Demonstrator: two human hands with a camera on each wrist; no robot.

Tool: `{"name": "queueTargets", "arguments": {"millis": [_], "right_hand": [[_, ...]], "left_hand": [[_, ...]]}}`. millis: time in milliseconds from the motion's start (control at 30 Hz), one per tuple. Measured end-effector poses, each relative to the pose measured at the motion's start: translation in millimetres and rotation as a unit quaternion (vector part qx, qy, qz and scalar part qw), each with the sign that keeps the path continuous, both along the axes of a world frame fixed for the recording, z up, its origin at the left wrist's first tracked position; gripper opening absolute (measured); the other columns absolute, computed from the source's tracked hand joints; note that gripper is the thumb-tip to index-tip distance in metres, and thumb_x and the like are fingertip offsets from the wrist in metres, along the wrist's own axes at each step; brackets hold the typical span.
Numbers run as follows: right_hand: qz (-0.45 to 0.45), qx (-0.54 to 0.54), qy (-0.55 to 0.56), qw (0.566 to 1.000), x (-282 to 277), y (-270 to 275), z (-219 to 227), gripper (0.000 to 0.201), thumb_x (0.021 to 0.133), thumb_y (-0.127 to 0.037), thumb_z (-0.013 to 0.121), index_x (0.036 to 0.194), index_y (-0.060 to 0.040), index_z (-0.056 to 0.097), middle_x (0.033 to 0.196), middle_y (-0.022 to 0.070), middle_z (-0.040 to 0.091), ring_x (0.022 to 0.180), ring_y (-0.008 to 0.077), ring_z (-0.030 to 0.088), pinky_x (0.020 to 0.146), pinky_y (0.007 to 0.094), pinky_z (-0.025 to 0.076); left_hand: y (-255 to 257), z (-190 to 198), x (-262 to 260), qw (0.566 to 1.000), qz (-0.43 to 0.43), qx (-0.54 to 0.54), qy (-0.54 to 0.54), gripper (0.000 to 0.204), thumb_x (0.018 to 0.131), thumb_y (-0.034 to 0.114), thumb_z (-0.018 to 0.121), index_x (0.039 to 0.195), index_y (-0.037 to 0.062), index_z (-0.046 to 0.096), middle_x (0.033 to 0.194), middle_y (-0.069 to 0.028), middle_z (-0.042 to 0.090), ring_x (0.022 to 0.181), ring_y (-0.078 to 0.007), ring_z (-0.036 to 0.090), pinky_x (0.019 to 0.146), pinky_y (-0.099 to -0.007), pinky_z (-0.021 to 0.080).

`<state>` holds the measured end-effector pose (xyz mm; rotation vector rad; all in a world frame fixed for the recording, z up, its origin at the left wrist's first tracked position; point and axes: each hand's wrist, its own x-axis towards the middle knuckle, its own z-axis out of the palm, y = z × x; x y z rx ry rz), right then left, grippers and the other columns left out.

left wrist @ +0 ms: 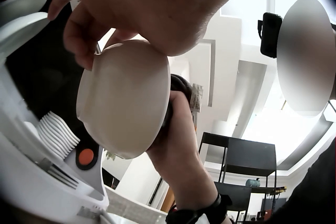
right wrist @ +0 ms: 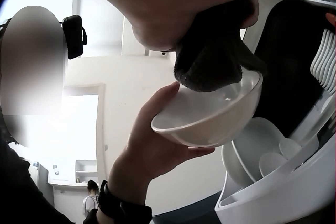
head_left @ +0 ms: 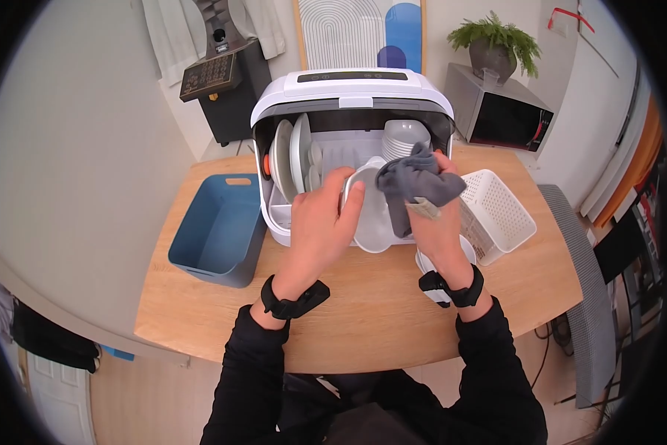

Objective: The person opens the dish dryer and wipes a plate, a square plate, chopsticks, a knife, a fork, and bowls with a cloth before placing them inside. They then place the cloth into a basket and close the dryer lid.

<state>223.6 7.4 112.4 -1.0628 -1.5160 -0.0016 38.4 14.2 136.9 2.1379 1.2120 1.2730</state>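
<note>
In the head view my left hand (head_left: pixel 320 226) grips a white bowl (head_left: pixel 374 222), thumb at its rim, in front of an open white dish cabinet (head_left: pixel 355 85). My right hand (head_left: pixel 438 236) clutches a bunched dark grey cloth (head_left: pixel 418 182) with a pale label. Seen from the right wrist, the cloth (right wrist: pixel 210 56) hangs into the tilted bowl (right wrist: pixel 210 129), and the left fingers support its outside. The left wrist view shows the bowl's underside (left wrist: pixel 128 98), which hides part of the right hand.
Plates (head_left: pixel 281 159) stand upright at the cabinet's left, with stacked bowls (head_left: pixel 406 133) at its right. A blue bin (head_left: pixel 218 222) is on the table's left and a white perforated basket (head_left: pixel 507 215) on its right. Another white dish (head_left: pixel 424 261) sits partly under the right wrist.
</note>
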Motion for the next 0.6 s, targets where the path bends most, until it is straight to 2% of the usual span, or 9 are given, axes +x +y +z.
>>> {"name": "queueTargets", "arguments": {"millis": [33,67,133,200,300,333,433,533,600], "right_hand": [[0.028,-0.008,-0.013,0.999,-3,-3,-3,0.056,0.073,-0.013,0.079,0.121,-0.0006,0.053,0.119,0.0166,0.052,0.109,0.0308,0.056,0.091,0.0370,0.046],[0.085,-0.024,0.042,0.995,-12,-8,-2,0.055,0.074,-0.015,0.079,0.120,-0.0004,0.053,0.117,0.0156,0.055,0.107,0.0289,0.057,0.090,0.0363,0.046],[0.170,-0.101,0.053,0.979,-17,-10,-3,0.054,0.073,-0.015,0.079,0.118,0.0000,0.054,0.113,0.0146,0.058,0.103,0.0276,0.059,0.089,0.0358,0.047],[0.229,-0.196,0.054,0.952,-15,-16,0,0.050,0.072,-0.014,0.080,0.114,-0.0007,0.057,0.105,0.0118,0.063,0.097,0.0247,0.062,0.087,0.0347,0.048],[0.277,-0.229,-0.091,0.929,-8,-22,15,0.045,0.070,-0.008,0.077,0.111,-0.0016,0.059,0.103,0.0129,0.064,0.095,0.0267,0.063,0.085,0.0344,0.049],[0.256,-0.218,-0.144,0.931,-5,-18,10,0.040,0.070,-0.003,0.071,0.108,-0.0041,0.061,0.102,0.0126,0.064,0.096,0.0302,0.063,0.083,0.0365,0.049],[0.150,-0.194,-0.259,0.934,-1,-19,7,0.041,0.068,0.001,0.066,0.109,-0.0072,0.062,0.101,0.0109,0.064,0.098,0.0328,0.062,0.081,0.0383,0.050],[0.075,-0.198,-0.212,0.954,12,-19,17,0.048,0.064,0.010,0.060,0.109,-0.0075,0.062,0.106,0.0104,0.063,0.096,0.0347,0.061,0.078,0.0374,0.050],[-0.001,-0.173,-0.201,0.964,24,-16,23,0.043,0.066,0.005,0.063,0.107,-0.0089,0.064,0.103,0.0088,0.064,0.097,0.0330,0.061,0.078,0.0378,0.050]], "left_hand": [[-3,-1,3,1.000,0.004,0.006,0.004,0.033,0.096,0.033,0.051,0.111,0.0048,0.059,0.060,-0.0083,0.059,0.060,-0.0285,0.059,0.076,-0.0417,0.043],[-4,-6,8,0.998,0.017,0.052,0.008,0.033,0.096,0.033,0.051,0.110,0.0053,0.059,0.060,-0.0083,0.059,0.062,-0.0289,0.060,0.078,-0.0435,0.042],[-4,-14,17,0.988,0.042,0.145,0.014,0.033,0.095,0.034,0.052,0.110,0.0062,0.059,0.061,-0.0084,0.060,0.066,-0.0295,0.061,0.083,-0.0471,0.039],[-3,-11,11,0.992,0.030,0.118,0.022,0.032,0.094,0.034,0.053,0.111,0.0073,0.059,0.062,-0.0082,0.060,0.070,-0.0299,0.061,0.086,-0.0498,0.038],[-6,-3,5,0.988,0.053,0.128,0.063,0.030,0.093,0.032,0.055,0.109,0.0079,0.060,0.060,-0.0082,0.060,0.069,-0.0300,0.061,0.087,-0.0503,0.037],[-7,-3,4,0.985,0.066,0.138,0.082,0.028,0.093,0.032,0.055,0.107,0.0079,0.060,0.059,-0.0082,0.059,0.068,-0.0300,0.061,0.087,-0.0500,0.037],[1,-10,5,0.983,0.090,0.120,0.110,0.023,0.093,0.029,0.055,0.097,0.0074,0.059,0.056,-0.0097,0.058,0.058,-0.0316,0.059,0.079,-0.0445,0.043],[13,-15,3,0.986,0.110,0.102,0.074,0.023,0.094,0.029,0.054,0.090,0.0058,0.058,0.054,-0.0132,0.057,0.052,-0.0361,0.057,0.068,-0.0442,0.047],[27,-20,-3,0.978,0.156,0.084,0.108,0.026,0.094,0.029,0.053,0.090,0.0047,0.059,0.056,-0.0161,0.058,0.053,-0.0388,0.058,0.064,-0.0467,0.048]]}}
